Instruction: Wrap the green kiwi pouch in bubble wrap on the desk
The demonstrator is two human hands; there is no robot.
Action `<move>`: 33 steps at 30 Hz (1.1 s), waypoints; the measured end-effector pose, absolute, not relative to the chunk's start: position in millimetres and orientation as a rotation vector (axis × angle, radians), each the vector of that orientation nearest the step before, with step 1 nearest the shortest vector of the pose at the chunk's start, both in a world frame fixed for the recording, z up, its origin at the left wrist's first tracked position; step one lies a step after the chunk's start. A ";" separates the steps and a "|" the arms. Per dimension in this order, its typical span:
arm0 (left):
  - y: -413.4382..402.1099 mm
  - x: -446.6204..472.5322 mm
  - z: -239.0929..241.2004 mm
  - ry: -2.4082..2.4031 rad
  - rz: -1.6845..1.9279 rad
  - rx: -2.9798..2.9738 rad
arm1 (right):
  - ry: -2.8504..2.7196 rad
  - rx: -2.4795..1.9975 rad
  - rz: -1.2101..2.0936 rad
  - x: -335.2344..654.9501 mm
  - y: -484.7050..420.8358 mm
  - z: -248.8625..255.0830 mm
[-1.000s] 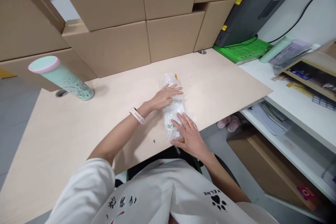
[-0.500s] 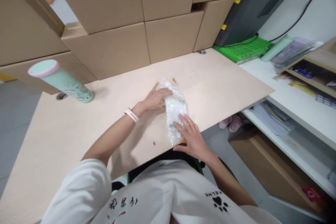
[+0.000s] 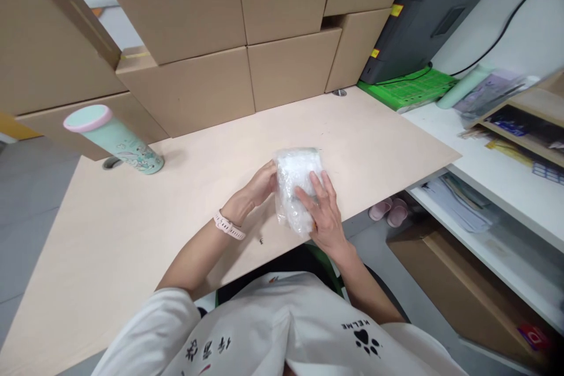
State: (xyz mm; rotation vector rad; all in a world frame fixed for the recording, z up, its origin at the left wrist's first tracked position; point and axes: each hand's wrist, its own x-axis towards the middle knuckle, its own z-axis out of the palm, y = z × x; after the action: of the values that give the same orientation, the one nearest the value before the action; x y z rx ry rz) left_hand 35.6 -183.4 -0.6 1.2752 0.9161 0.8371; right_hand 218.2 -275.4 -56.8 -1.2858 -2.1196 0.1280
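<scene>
A clear, crinkled packet of plastic bubble wrap around something white [image 3: 288, 179] sits near the front edge of a pale, wood-toned tabletop [image 3: 374, 141], between the person's two hands. The left hand [image 3: 255, 187], its wrist circled by a pale pink band [image 3: 229, 227], is against the packet's left edge. Its fingertips are hidden there, so whether they pinch the wrap cannot be told. The right hand [image 3: 326, 217] lays spread fingers over the packet's upper face from the right; its thumb is out of sight, so a firm grip underneath cannot be confirmed.

The packet looks light, and its loose outer film is probably soft and a little slippery. The white core seems flatter and firmer, though its material is unclear; the padding suggests that it may be fragile. The surest hold would likely be both side edges with flat fingers, close enough to feel the core, since a pinch on the slack film alone might slide or tear it.
</scene>
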 end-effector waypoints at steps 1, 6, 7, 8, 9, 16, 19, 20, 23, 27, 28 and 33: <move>-184.1 33.7 -4.0 0.904 0.797 1.211 | -2.141 -1.280 0.131 218.5 -270.9 -53.5; -189.1 31.2 -26.3 1.092 0.837 1.252 | -2.285 -1.330 0.211 211.2 -252.9 -55.2; -191.6 32.8 -29.1 1.203 0.889 1.367 | -2.319 -1.327 0.253 209.6 -250.4 -56.3; -194.7 34.7 -30.9 1.317 0.935 1.525 | -2.347 -1.305 0.309 209.0 -248.1 -56.5; -198.1 36.8 -32.1 1.412 0.959 1.716 | -2.365 -1.266 0.377 209.7 -245.9 -55.6; -212.9 45.4 -46.9 1.446 0.627 2.502 | -2.033 -1.015 0.728 228.9 -233.5 -46.5; -212.7 43.8 -56.9 1.468 0.607 2.590 | -2.091 -1.004 0.762 228.2 -233.4 -55.5; -212.6 43.1 -59.5 1.467 0.604 2.614 | -2.139 -1.014 0.771 226.9 -233.9 -59.3; -212.0 42.8 -65.0 1.459 0.586 2.659 | -2.223 -1.080 0.730 222.8 -235.3 -69.9; -209.7 47.0 -68.1 1.453 0.551 2.662 | -2.256 -1.112 0.610 218.9 -233.7 -76.1; -208.8 47.8 -67.8 1.450 0.547 2.651 | -2.256 -1.111 0.602 219.1 -233.0 -75.4; -207.5 36.6 -56.4 1.361 0.538 2.492 | -2.097 -1.006 0.853 230.9 -234.0 -66.3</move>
State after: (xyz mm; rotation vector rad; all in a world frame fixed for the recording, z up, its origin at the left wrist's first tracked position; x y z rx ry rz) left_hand 36.6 -207.5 -56.4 2.4919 1.3612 0.5381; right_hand 230.9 -234.0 -66.3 -1.0058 -2.0966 0.8529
